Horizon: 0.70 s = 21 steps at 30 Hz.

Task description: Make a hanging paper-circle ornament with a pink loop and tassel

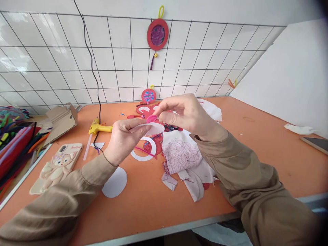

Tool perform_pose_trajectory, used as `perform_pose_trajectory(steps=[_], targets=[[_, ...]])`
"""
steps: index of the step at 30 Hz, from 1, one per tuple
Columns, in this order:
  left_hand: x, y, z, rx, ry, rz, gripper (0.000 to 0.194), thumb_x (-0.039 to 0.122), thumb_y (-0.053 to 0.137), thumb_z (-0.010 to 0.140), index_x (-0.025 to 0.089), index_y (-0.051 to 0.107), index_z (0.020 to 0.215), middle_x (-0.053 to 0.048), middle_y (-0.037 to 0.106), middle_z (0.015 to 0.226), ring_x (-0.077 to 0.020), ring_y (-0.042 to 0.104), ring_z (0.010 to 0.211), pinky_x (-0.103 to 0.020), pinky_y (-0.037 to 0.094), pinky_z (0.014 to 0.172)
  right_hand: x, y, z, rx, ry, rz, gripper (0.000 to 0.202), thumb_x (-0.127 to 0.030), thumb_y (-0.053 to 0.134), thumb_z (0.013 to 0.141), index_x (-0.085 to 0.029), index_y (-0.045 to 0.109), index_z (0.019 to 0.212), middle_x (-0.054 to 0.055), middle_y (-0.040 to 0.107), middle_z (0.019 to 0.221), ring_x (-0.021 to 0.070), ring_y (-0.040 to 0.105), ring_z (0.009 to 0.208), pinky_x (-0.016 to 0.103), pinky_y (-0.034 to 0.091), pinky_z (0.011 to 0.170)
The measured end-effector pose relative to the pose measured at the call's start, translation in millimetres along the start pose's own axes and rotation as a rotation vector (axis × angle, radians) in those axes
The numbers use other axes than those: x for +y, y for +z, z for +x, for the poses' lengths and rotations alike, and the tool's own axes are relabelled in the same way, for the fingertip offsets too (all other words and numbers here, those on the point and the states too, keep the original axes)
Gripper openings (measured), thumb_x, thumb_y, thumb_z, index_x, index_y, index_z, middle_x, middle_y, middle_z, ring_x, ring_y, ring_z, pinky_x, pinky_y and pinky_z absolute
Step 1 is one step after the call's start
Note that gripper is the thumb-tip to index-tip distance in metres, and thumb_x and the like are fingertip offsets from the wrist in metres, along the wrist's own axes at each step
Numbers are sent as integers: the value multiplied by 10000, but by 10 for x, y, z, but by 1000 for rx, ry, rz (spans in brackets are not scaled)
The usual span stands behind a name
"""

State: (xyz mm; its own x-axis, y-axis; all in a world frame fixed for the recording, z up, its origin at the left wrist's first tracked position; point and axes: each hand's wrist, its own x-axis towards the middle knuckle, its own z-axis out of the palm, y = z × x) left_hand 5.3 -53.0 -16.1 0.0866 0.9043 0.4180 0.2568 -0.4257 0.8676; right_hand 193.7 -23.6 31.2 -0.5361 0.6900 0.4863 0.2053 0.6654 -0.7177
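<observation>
My left hand [125,136] pinches a thin white disc [155,128], seemingly paper, held tilted above the table. At the disc's upper edge is a small bright pink fuzzy coil [151,118], which looks like wound pipe cleaner. The thumb and fingers of my right hand [188,114] are closed on the coil's right side. Whether the coil is stuck to the disc, I cannot tell. Below the hands lie a white paper ring [143,158] and a pink pipe cleaner strip [145,151]. Another white disc [115,184] rests near my left forearm.
Printed fabric [181,155] and dark scissors [170,127] lie mid-table. To the left are a yellow glue gun [95,128] with a cord, a phone [60,167], cardboard [61,121] and many pipe cleaners [17,150]. A red round ornament [157,34] hangs on the tiled wall.
</observation>
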Motion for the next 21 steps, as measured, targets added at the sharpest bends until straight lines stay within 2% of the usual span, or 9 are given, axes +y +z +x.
perform_pose_trajectory(steps=[5,8,10,14,17,21], targets=[[-10,14,21,-77,-116,-149,183,336,759,725,153,752,729,-33,721,711,-153,616,656,-249,480,585,60,64,12,1,12,-125,228,-374,747,769,-187,640,695,31,665,757,156,602,749,307,500,699],[-13,22,21,-127,-180,-167,217,353,777,700,141,733,682,-27,694,654,-134,588,594,-235,455,537,88,88,13,1,30,-161,233,-341,722,792,-191,619,647,26,656,714,150,595,714,305,503,684],[-14,23,22,-117,-158,-165,210,351,774,700,144,738,692,-22,692,644,-133,591,586,-230,455,525,97,89,9,2,15,-177,230,-347,715,797,-193,627,650,26,663,720,151,600,714,305,506,677],[-34,20,14,-20,8,-17,173,316,711,766,153,767,760,-35,733,687,-152,633,607,-240,480,535,112,81,0,10,-19,-231,179,-326,703,806,-194,659,693,27,686,762,161,626,760,306,512,688],[-67,21,-2,66,221,174,161,270,663,821,171,786,851,-43,767,759,-163,674,655,-250,506,592,120,79,-2,0,-60,-276,92,-259,698,800,-186,676,748,28,704,811,166,643,796,309,513,703],[-108,14,-7,147,468,378,144,235,643,851,187,779,840,-37,768,751,-151,678,645,-241,489,591,103,87,-5,-12,-112,-274,54,-224,682,810,-186,673,773,30,714,856,171,653,838,321,523,738]])
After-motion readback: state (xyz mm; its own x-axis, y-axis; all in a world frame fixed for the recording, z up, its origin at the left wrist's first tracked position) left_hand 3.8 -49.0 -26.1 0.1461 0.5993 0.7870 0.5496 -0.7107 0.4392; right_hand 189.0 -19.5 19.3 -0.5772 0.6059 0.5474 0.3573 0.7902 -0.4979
